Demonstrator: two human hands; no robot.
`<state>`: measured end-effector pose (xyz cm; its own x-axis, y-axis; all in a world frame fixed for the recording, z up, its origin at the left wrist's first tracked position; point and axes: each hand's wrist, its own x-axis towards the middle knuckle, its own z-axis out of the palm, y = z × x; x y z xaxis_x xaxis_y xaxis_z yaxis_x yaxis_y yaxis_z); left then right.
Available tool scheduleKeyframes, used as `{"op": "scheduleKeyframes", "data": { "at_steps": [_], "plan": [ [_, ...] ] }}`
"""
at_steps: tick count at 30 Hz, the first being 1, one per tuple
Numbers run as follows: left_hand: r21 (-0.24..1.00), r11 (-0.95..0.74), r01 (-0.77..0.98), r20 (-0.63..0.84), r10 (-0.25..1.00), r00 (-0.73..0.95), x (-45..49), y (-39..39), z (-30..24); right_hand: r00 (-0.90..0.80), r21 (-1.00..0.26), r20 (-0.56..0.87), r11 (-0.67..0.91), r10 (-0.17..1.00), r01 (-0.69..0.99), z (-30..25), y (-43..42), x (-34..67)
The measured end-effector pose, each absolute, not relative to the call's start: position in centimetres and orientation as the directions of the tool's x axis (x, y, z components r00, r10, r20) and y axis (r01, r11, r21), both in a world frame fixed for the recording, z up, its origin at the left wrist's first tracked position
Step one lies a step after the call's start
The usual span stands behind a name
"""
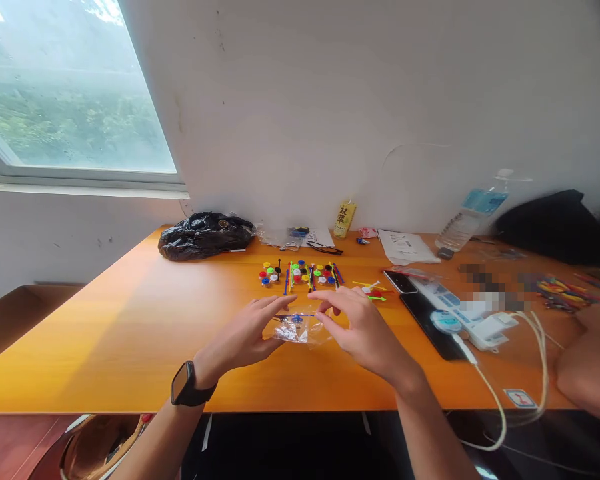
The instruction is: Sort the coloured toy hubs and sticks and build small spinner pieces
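A small clear plastic bag (291, 333) with a blue piece inside lies between my two hands, just above or on the table. My left hand (247, 337), wearing a black watch, holds the bag's left side between thumb and fingers. The thumb and index finger of my right hand (363, 327) close at the right end of a thin blue plastic stick (306, 315) along the bag's top. Beyond the hands are groups of coloured round caps (297, 272) and sticks (287, 283). More sticks (375, 288) lie loosely to the right.
A black plastic bag (205, 237), a yellow drink carton (345, 220) and papers (405, 247) line the wall side of the table (130, 333). To the right are a phone (401, 281), a power strip (480, 327) with cables, a bottle (473, 210) and another person's arm (590, 360).
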<state>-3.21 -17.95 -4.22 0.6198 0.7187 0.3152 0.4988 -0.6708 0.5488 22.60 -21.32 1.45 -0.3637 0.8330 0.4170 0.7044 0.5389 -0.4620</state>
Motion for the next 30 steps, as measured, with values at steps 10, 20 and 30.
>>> {"op": "scheduleKeyframes", "data": {
  "at_steps": [10, 20, 30],
  "plan": [
    [0.557, -0.635, 0.535, 0.275, 0.749, 0.603, -3.5, -18.1, -3.5, -0.231, -0.552, 0.593, 0.598, 0.771, 0.581, 1.7, -20.1, 24.4],
    [0.54, -0.648, 0.537, 0.291, 0.743, 0.603, -4.3, -17.8, -3.8, -0.192, -0.411, 0.169, 0.247, 0.967, 0.878, -6.1, -13.0, 35.9],
    [0.507, -0.714, 0.483, 0.142, 0.622, 0.77, -4.2, -17.7, -4.3, -0.177, -0.504, 0.174, 0.242, 0.969, 0.829, -5.1, -13.7, 35.2]
  ]
}}
